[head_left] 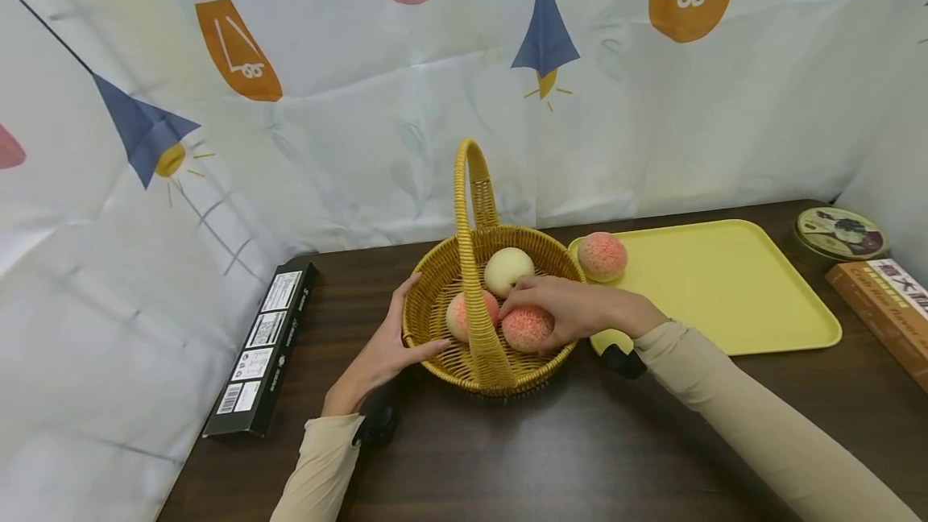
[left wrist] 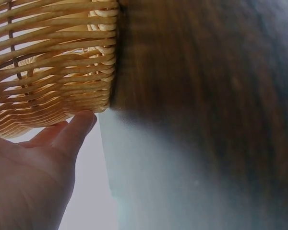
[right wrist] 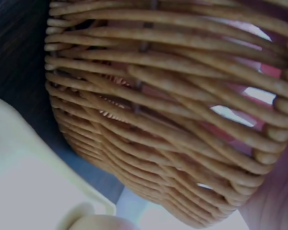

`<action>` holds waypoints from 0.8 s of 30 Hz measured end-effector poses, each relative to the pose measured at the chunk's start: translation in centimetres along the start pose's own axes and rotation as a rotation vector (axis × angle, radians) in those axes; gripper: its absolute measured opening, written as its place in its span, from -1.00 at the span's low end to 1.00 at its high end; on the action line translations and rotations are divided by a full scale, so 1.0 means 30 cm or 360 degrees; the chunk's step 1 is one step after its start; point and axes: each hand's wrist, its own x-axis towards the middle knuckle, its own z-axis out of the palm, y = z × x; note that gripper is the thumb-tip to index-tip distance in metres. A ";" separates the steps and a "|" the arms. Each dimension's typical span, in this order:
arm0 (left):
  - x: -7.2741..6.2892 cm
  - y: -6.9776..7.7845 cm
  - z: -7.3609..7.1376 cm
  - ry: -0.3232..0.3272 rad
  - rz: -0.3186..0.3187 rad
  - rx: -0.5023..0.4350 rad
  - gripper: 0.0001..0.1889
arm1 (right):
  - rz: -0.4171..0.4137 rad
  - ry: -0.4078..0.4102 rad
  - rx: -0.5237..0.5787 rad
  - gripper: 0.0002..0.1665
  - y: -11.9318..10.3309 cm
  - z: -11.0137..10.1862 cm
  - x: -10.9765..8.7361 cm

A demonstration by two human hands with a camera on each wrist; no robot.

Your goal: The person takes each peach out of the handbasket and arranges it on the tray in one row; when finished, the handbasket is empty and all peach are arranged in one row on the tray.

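Note:
A woven yellow basket (head_left: 428, 268) with a tall arched handle stands on the table. My left hand (head_left: 380, 354) rests against its left side with thumb and fingers spread; in the left wrist view, the thumb (left wrist: 76, 134) touches the weave near the rim. Inside the basket, the fingers of my right hand (head_left: 580, 308) grip a pink speckled peach (head_left: 525, 330). Beside it lie another pink peach (head_left: 458, 319), partly behind the handle, and a pale cream round fruit (head_left: 509, 268). In the right wrist view the basket wall (right wrist: 149, 100) hides most of the right hand.
A yellow tray (head_left: 725, 288) lies right of the basket, with one pink peach (head_left: 602, 256) at its left end. Further right are a round tin (head_left: 841, 232) and an orange-brown box (head_left: 880, 308). A long black box (head_left: 264, 345) lies at the left. A printed curtain (head_left: 348, 167) hangs behind.

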 end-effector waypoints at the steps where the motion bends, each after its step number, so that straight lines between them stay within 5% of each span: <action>1: 0.001 0.000 -0.001 -0.0001 0.0004 -0.0006 0.15 | -0.0001 0.0010 -0.0001 -0.32 0.000 0.000 0.000; 10: 0.003 -0.001 0.001 -0.0017 0.0036 -0.0026 0.13 | 0.0070 0.0221 0.0180 -0.26 -0.003 -0.033 -0.053; 16: -0.002 -0.002 0.004 -0.0011 0.0015 -0.0020 0.13 | 0.0117 0.0489 0.0326 -0.25 -0.005 -0.123 -0.179; 24: -0.001 -0.005 0.003 -0.0014 0.0024 -0.0019 0.12 | 0.0233 0.0784 0.0170 -0.15 0.025 -0.225 -0.359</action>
